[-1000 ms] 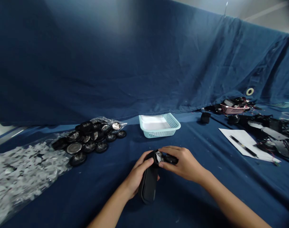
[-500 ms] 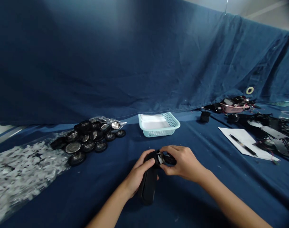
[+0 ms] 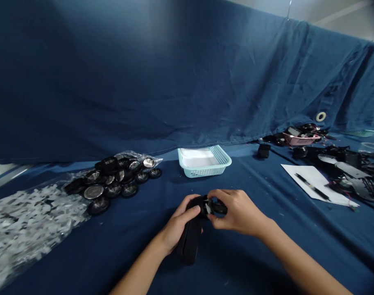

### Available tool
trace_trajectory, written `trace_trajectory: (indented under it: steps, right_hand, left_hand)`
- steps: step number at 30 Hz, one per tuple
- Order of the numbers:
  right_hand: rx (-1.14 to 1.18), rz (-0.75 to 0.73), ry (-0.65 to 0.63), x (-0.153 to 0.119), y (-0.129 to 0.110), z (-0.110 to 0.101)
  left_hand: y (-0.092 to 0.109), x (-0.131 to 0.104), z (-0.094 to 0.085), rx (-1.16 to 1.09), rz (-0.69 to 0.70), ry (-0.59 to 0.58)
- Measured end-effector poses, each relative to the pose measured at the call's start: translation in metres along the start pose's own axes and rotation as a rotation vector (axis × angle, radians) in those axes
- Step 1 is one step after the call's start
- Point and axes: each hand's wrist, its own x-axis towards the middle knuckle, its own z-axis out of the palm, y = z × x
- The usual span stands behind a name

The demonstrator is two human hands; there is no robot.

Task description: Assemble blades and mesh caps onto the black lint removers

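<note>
My left hand (image 3: 180, 221) is closed around a long black housing (image 3: 188, 241), which tilts with its lower end toward me. The thumb presses near its upper end. My right hand (image 3: 232, 211) is pinched on a black rounded part (image 3: 219, 207) at that upper end. A small white piece (image 3: 208, 208) shows between the housing and the rounded part. I cannot tell whether the parts are joined, because the fingers cover the edges.
Several black round caps (image 3: 130, 189), some with silvery mesh, lie left on clear plastic. Beside them is a plastic bag of small white pieces (image 3: 30, 221). A light-blue basket (image 3: 205, 172) stands ahead. At right are paper (image 3: 300, 170), a pen (image 3: 312, 187), a pink basket (image 3: 300, 140) and black parts.
The view has shifted slightly. Both hands keep their grip at the housing's upper end, and the rounded part sits almost the same as before.
</note>
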Motion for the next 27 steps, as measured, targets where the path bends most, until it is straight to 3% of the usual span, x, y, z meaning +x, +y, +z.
trace_trajectory:
  steps: [7,17,23,27]
  right_hand:
    - [0.143,0.03,0.099,-0.002,0.004,-0.009]
    - [0.239,0.005,0.031,-0.001,0.01,-0.013]
    - [0.481,0.101,0.03,0.002,0.014,-0.008]
    - [0.773,0.158,0.043,0.005,0.021,-0.002]
  left_hand:
    - [0.006,-0.002,-0.001,-0.056,-0.01,0.012]
    - [0.004,-0.002,-0.002,-0.095,-0.013,0.004]
    - [0.004,-0.002,0.0,-0.101,0.018,0.037]
    - [0.004,-0.002,0.001,-0.094,0.037,0.078]
